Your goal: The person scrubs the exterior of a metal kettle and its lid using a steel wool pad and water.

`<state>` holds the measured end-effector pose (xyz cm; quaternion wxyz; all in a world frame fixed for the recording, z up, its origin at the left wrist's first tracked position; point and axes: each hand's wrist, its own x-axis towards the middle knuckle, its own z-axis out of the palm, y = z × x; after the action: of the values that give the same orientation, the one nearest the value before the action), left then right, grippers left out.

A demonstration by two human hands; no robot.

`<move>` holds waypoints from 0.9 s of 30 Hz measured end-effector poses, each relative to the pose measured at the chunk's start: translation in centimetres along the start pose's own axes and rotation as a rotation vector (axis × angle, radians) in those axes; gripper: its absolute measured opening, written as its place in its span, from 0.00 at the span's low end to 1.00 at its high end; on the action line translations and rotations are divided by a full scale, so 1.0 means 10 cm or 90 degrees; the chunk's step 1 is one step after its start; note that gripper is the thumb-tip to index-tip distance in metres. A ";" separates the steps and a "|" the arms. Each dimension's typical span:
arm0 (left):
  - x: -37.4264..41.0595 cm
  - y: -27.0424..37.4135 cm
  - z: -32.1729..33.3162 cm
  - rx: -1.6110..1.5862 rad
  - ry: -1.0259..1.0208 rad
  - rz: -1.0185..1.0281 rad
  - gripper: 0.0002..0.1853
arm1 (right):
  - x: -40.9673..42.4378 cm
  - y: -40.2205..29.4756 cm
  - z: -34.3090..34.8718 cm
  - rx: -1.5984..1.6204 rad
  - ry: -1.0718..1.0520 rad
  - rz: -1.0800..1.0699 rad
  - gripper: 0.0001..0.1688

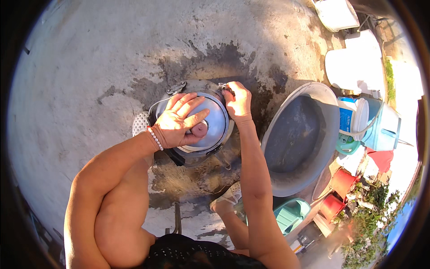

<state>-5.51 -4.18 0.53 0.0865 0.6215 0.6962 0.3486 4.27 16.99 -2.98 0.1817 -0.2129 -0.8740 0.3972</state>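
A metal kettle point(188, 159) stands on the wet concrete between my feet. Its shiny domed lid point(216, 114) carries a pinkish round knob point(199, 129). My left hand point(179, 117) lies spread across the lid, thumb and index finger on either side of the knob. Pinched in the fingers of my right hand point(239, 101) is a metal scouring pad point(225, 88), held against the far right of the kettle's shoulder. The kettle's wire handle point(158, 103) is folded down to the left, with a black grip point(175, 157) partly hidden beneath my left wrist.
A large grey basin point(331, 111) stands close to my right forearm. Behind it are a white bucket point(361, 114) and a light-blue container point(386, 124). A green plastic basket point(297, 210), red pots point(343, 181) and leafy plants point(369, 215) lie lower right. White containers point(349, 70) stand far right.
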 end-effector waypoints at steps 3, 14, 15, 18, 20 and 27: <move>-0.08 -0.03 -0.08 0.011 -0.005 -0.013 0.37 | -0.51 -0.14 -0.11 0.019 -0.027 0.055 0.08; -0.03 0.02 -0.06 0.018 -0.012 -0.005 0.36 | -0.28 0.00 -0.03 0.057 0.007 0.050 0.09; -0.04 0.01 -0.08 0.017 -0.010 -0.007 0.36 | -0.48 -0.05 -0.07 0.079 0.021 0.061 0.09; -0.06 0.00 -0.11 0.032 -0.002 -0.012 0.36 | -1.01 -0.25 -0.10 0.075 0.065 0.108 0.06; -0.07 0.01 -0.08 0.035 -0.003 -0.009 0.37 | -0.78 -0.16 -0.10 0.041 0.016 0.068 0.07; -0.01 0.03 -0.03 0.030 -0.012 -0.001 0.37 | -0.33 -0.09 -0.01 0.048 0.050 -0.013 0.08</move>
<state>-5.45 -4.40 0.92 0.0787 0.6261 0.7037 0.3266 6.87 14.84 -2.67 0.2279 -0.2123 -0.8528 0.4193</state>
